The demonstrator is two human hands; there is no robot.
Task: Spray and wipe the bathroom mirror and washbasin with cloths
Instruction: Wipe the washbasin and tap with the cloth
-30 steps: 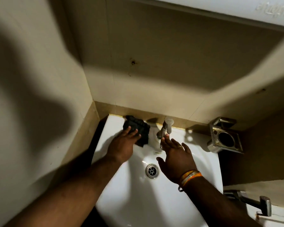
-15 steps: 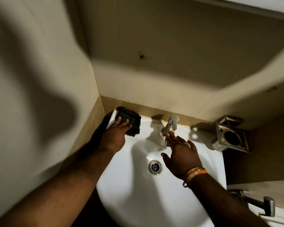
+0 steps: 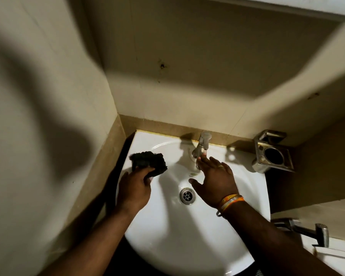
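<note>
White ceramic washbasin point(image 3: 187, 246) in tiled corner, left hand point(image 3: 132, 191) gripping dark crumpled cloth point(image 3: 148, 161) at fingertips on left rim, right hand point(image 3: 215, 182) fingers spread flat under chrome tap point(image 3: 201, 146).

A single head-worn camera looks steeply down from above the washbasin point(image 3: 187, 236), close enough that the basin fills the lower middle. It faces the wall behind the basin, with the tap point(image 3: 202, 145) at the far rim and both forearms entering from below.

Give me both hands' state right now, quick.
Left hand: closed, holding the dark cloth.
Right hand: open, fingers straight beside the tap, holding nothing.
</note>
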